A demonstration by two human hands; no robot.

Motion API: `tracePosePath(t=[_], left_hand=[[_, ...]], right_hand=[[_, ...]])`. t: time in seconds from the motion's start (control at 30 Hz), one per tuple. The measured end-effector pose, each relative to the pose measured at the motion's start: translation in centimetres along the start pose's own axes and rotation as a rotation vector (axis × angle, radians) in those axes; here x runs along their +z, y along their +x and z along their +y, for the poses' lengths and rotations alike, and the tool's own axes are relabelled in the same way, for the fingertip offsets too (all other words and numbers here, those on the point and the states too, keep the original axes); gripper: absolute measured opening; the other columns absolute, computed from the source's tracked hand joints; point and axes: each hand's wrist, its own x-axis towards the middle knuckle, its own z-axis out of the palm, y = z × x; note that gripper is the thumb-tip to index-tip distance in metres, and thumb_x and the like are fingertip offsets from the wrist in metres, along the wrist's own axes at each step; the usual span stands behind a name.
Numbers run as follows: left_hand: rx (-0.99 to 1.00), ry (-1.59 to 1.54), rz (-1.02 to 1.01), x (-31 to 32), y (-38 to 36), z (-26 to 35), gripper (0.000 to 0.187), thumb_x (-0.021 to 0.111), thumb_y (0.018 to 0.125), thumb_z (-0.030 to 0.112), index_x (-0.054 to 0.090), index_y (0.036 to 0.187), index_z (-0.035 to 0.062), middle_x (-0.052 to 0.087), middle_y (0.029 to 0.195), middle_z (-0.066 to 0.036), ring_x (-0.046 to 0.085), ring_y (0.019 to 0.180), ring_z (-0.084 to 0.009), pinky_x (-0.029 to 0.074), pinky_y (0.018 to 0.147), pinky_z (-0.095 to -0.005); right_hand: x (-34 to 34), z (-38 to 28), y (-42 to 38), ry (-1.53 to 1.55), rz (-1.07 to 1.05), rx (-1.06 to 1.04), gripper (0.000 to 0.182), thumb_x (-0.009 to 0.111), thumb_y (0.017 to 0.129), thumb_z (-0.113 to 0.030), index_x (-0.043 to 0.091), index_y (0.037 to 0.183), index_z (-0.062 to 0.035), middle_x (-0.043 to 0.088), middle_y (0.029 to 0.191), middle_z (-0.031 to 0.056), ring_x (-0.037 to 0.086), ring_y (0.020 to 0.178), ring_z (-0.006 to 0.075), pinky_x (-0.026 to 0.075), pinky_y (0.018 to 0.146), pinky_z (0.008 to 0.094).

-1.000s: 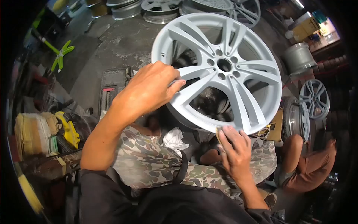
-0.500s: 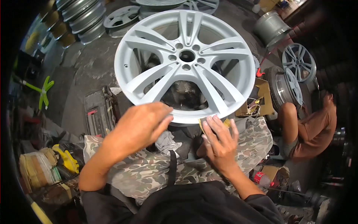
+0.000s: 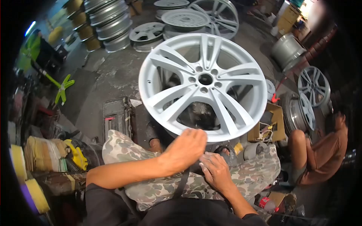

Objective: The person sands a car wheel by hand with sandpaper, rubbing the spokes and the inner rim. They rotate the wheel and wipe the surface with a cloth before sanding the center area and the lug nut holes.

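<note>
A pale grey alloy wheel with paired spokes lies face up in front of my knees. My left hand reaches across to its near edge, fingers curled and knuckles up against the lower rim. Whatever those fingers hold, if anything, is hidden beneath them. My right hand is just below and to the right, off the wheel, over my camouflage-patterned trousers. Its fingers are bent and close together, their tips dusted pale, and I cannot make out what is in them.
A yellow piece lies beyond my right hand. An open cardboard box stands right of the wheel, and a dark case left. Stacked rims and more wheels stand behind. Another person crouches at the right.
The view has shifted, so the wheel appears lower and further right. My left hand has moved right along the near rim. My right hand has drawn back from the rim, its fingers now more bent.
</note>
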Motion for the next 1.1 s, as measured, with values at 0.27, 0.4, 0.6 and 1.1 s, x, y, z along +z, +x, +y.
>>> tracePosePath(t=[0.27, 0.4, 0.6, 1.1], left_hand=[[-0.05, 0.045, -0.017, -0.7, -2.1, 0.0, 0.063, 0.063, 0.088, 0.011, 0.052, 0.144, -0.0168, 0.061, 0.132, -0.025, 0.061, 0.123, -0.0383, 0.047, 0.111, -0.0431], [-0.154, 0.151, -0.058, -2.0, -4.2, 1.2, 0.068, 0.059, 0.093, 0.014, 0.045, 0.153, -0.0166, 0.048, 0.158, -0.034, 0.047, 0.149, -0.0455, 0.04, 0.123, -0.0475], [-0.349, 0.109, -0.067, -1.2, -6.5, 0.8, 0.073, 0.066, 0.098, 0.02, 0.04, 0.156, -0.0159, 0.038, 0.164, -0.036, 0.041, 0.154, -0.0465, 0.039, 0.125, -0.0501], [-0.475, 0.065, -0.062, -1.1, -7.6, -0.8, 0.071, 0.065, 0.104, 0.023, 0.037, 0.157, -0.0156, 0.035, 0.165, -0.037, 0.042, 0.152, -0.0469, 0.037, 0.126, -0.0499]], right_hand=[[1.5, 1.2, 0.0, 0.103, -0.169, 0.058, 0.03, 0.073, 0.095, -0.008, 0.076, 0.124, 0.0005, 0.075, 0.107, 0.0134, 0.068, 0.098, 0.0323, 0.055, 0.09, 0.0447], [2.1, 2.1, -0.2, 0.12, -0.226, 0.129, 0.029, 0.072, 0.096, -0.009, 0.076, 0.123, 0.0011, 0.075, 0.108, 0.0148, 0.068, 0.098, 0.0336, 0.055, 0.091, 0.0435], [3.0, 2.9, 1.2, 0.16, -0.242, 0.134, 0.028, 0.071, 0.098, -0.011, 0.076, 0.122, 0.0013, 0.075, 0.105, 0.0164, 0.07, 0.097, 0.0364, 0.055, 0.09, 0.0452], [3.1, 3.7, 2.0, 0.13, -0.3, 0.066, 0.024, 0.07, 0.098, -0.011, 0.077, 0.116, 0.0036, 0.072, 0.094, 0.021, 0.069, 0.089, 0.042, 0.055, 0.083, 0.0487]])
